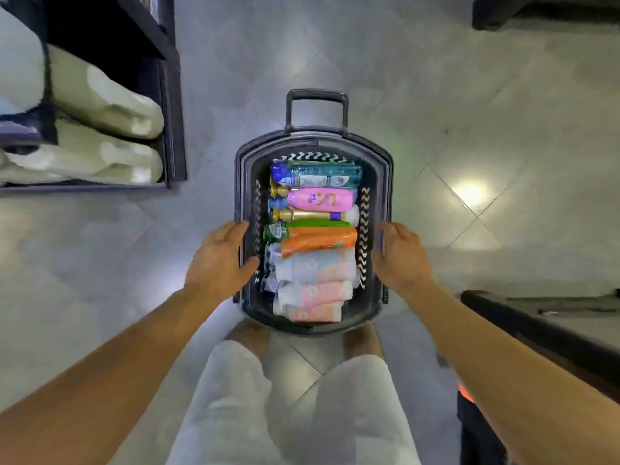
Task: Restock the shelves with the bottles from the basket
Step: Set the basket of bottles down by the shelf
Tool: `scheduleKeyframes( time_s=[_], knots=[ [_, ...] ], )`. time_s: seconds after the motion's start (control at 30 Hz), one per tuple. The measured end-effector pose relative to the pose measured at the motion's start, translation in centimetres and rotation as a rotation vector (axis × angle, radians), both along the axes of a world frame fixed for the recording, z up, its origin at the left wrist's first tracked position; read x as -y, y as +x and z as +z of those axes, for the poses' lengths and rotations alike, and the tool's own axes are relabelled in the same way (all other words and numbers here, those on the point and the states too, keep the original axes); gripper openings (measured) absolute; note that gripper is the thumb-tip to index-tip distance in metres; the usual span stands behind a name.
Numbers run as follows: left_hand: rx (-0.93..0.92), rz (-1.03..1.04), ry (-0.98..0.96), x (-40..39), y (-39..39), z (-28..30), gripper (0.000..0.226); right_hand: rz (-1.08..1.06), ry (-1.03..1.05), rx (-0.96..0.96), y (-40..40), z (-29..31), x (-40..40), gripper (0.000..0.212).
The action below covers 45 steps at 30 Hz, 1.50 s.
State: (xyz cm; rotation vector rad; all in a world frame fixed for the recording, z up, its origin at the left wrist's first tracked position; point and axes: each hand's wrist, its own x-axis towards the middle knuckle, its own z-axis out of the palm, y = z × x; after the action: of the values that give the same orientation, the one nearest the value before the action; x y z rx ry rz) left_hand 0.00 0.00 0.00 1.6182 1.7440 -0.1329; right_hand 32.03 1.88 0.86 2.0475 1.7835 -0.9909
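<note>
On tiled floor (pixel 436 95), bottle-filled basket (pixel 313 142) between both hands, shelf (pixel 172 105) left

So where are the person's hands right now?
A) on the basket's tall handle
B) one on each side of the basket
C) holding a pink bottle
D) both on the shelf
B: the left hand and right hand flank the basket, neither holding a bottle.

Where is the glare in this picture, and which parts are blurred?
Head view: glare on the floor right of the basket; both hands, left and right, are motion-blurred; the near bottles are soft; wide-angle bending at the edges.
</note>
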Motion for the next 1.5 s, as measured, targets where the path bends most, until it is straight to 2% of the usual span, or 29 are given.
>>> scheduleKeyframes(
  time_s=[0.13,0.27,0.37,0.57,0.7,0.93,1.1,1.23,1.5],
  knots=[
    [-0.051,0.052,-0.026,-0.6,0.9,-6.0,0.074,0.002,-0.01,0.015,1.8,-6.6,-1.3,0.057],
    [-0.101,0.136,-0.03,-0.8,0.7,-11.9,0.085,-0.083,-0.029,0.037,3.2,-12.5,-2.0,0.081],
    [-0.087,0.214,-0.051,-0.7,0.2,-15.3,0.095,-0.17,-0.027,-0.011,3.9,-15.8,-1.9,0.091],
    [-0.01,0.26,0.064,0.0,-0.5,-18.4,0.115,-0.295,0.053,-0.123,4.0,-18.4,-1.1,0.1],
    [0.031,0.341,0.09,-0.7,-0.5,-18.7,0.115,-0.313,0.043,-0.138,4.3,-18.9,-1.2,0.102],
    [0.045,0.396,0.029,-1.7,-0.9,-17.9,0.112,-0.276,0.0,-0.085,3.9,-18.0,-2.6,0.099],
    [0.049,0.416,-0.001,-2.8,-2.1,-15.8,0.113,-0.232,-0.017,-0.079,3.3,-15.0,-4.8,0.097],
    [0.058,0.411,-0.007,-3.4,-3.1,-11.5,0.113,-0.175,-0.008,-0.054,2.6,-10.7,-6.5,0.099],
    [0.028,0.372,0.009,-7.7,-6.0,1.2,0.111,-0.112,0.018,-0.04,0.0,1.0,-11.1,0.102]
  ],
)
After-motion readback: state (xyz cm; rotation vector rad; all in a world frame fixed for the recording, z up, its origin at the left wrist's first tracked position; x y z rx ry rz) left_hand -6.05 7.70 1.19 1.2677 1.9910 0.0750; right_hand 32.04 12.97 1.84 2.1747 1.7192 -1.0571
